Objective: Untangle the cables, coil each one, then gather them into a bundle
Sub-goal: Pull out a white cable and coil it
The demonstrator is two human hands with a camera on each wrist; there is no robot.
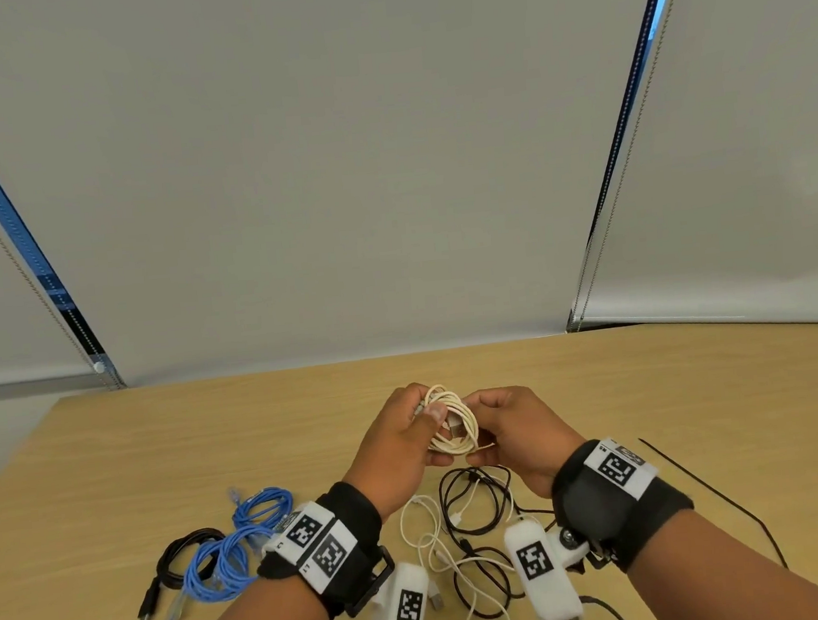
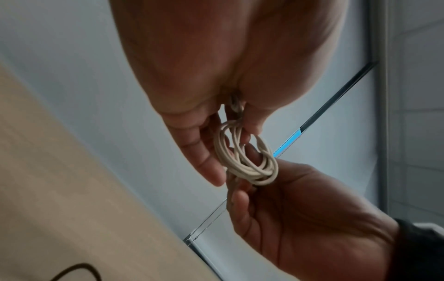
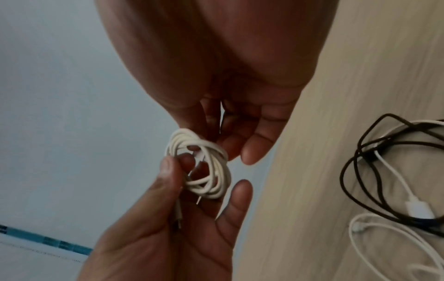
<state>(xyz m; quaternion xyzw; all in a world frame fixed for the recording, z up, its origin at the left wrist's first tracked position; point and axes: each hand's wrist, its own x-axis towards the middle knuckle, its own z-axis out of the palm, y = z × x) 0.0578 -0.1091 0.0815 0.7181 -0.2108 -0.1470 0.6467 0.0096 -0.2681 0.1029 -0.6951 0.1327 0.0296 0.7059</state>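
cream cable coil [image 1: 451, 424] is gripped by both the left hand [image 1: 399, 446] and the right hand [image 1: 521, 431] above the table [image 1: 651, 387] middle; loops should be kept pinched while the loose end is tucked.

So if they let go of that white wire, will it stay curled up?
Probably not fully. The white wire looks thin and bendy, with uneven loops, so it may spring looser. It seems light: fingertips of both hands hold it.

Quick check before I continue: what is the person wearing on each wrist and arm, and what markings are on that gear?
Each wrist carries a black fabric cuff: left cuff, right cuff. White bands with square black-and-white fiducial tags wrap both. Below each hangs a white padded camera pod bearing another tag: left pod, right pod. Forearms are bare, without sleeves.
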